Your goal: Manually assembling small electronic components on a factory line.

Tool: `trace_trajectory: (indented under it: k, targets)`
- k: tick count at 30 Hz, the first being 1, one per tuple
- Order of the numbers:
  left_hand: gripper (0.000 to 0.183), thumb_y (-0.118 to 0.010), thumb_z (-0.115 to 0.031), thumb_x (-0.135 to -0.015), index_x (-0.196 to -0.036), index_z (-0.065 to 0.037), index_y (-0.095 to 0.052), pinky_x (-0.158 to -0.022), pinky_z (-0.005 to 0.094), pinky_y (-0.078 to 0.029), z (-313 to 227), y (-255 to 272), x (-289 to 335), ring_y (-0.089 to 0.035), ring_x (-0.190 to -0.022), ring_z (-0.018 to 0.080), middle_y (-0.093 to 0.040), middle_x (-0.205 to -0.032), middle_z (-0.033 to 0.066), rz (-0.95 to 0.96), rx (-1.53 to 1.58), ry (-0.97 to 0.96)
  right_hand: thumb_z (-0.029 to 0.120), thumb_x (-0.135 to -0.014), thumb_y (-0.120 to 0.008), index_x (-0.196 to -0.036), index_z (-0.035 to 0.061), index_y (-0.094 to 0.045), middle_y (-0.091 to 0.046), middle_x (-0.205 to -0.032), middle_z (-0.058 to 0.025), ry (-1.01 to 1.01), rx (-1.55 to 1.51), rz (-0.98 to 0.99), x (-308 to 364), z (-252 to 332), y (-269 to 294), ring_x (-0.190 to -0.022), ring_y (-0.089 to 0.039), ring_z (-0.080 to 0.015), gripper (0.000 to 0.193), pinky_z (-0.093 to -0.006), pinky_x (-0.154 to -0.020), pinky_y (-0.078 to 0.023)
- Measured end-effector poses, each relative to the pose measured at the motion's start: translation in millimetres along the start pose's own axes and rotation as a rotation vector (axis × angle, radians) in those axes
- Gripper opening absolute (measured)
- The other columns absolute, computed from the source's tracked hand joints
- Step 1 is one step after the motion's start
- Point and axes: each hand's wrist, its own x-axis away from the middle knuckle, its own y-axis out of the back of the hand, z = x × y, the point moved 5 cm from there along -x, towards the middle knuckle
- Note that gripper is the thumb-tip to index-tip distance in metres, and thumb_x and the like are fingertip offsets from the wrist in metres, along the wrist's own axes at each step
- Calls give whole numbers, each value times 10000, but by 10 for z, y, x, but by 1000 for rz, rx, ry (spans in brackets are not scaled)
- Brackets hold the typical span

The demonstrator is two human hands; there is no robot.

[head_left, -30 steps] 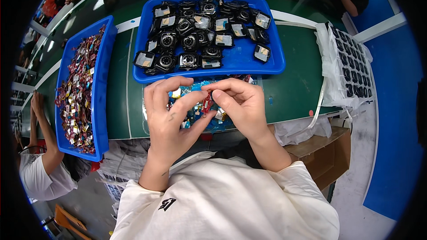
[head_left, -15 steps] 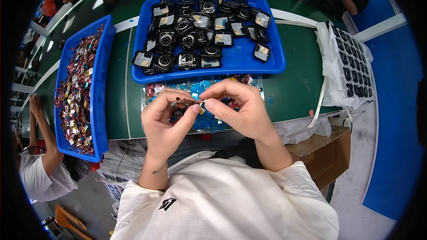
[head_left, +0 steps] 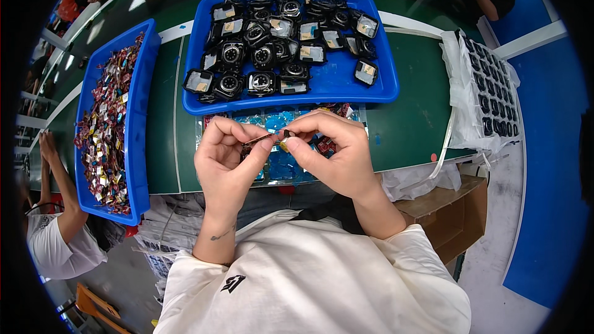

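Observation:
Between thumb and forefinger, my left hand [head_left: 230, 151] pinches a small dark reddish circuit piece [head_left: 256, 140], seen nearly edge-on. My right hand [head_left: 331, 148] is closed in a pinch on a small dark part [head_left: 287, 134] at the piece's right end. Whether the two parts are joined is too small to tell. Both hands hover over a shallow clear tray [head_left: 276, 117] holding blue film bits and reddish circuit pieces. Just beyond it stands a blue tray [head_left: 346, 80] of black watch cases, some with round sensor backs showing, others with pale inner plates.
Left of me, a long blue bin [head_left: 142, 124] is full of small reddish circuit pieces. A stack of trays with dark watch parts [head_left: 493, 89], wrapped in white sheeting, stands at right. Below the green table [head_left: 411, 127] is a cardboard box [head_left: 455, 222]. Co-workers' hands [head_left: 47, 146] show at left.
The circuit piece has turned more edge-on between my hands. My right fingertips have shifted slightly, and a dark part now shows in them where a pale spot was.

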Motion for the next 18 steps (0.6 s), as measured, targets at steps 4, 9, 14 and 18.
trace_trajectory:
  k: [4, 9, 14, 18]
  targets:
    - [242, -706, 57, -757, -940, 13, -554, -697, 229, -459, -61, -25, 6, -597, -807, 102, -644, -862, 85, 12, -257, -52, 15, -747, -696, -894, -7, -697, -684, -831, -100, 33, 95, 40, -45, 12, 16, -752, -615, -149, 149, -263, -673, -468]
    - [141, -666, 78, -786, -917, 51, -625, -684, 213, -443, -113, -64, -23, -560, -780, 85, -619, -862, 55, 197, -629, -122, 10, -734, -693, -865, 1, -700, -677, -801, -102, 149, 159, -27, -76, 49, 89, -724, -611, -222, 132, -308, -683, -460]
    - [114, -677, 59, -785, -887, 40, -628, -679, 211, -435, -59, -25, -9, -556, -780, 87, -623, -853, 63, 148, -403, -20, -12, -719, -694, -870, 9, -712, -681, -813, -100, 161, 166, -8, -75, 58, 95, -729, -608, -208, 153, -295, -668, -461]
    - [87, -692, 37, -788, -859, 37, -640, -655, 206, -435, -94, -31, -11, -559, -762, 86, -622, -839, 63, 135, -531, -107, -23, -706, -699, -868, 13, -720, -682, -815, -93, 99, 128, 4, -62, 81, 68, -729, -606, -188, 168, -280, -622, -467]
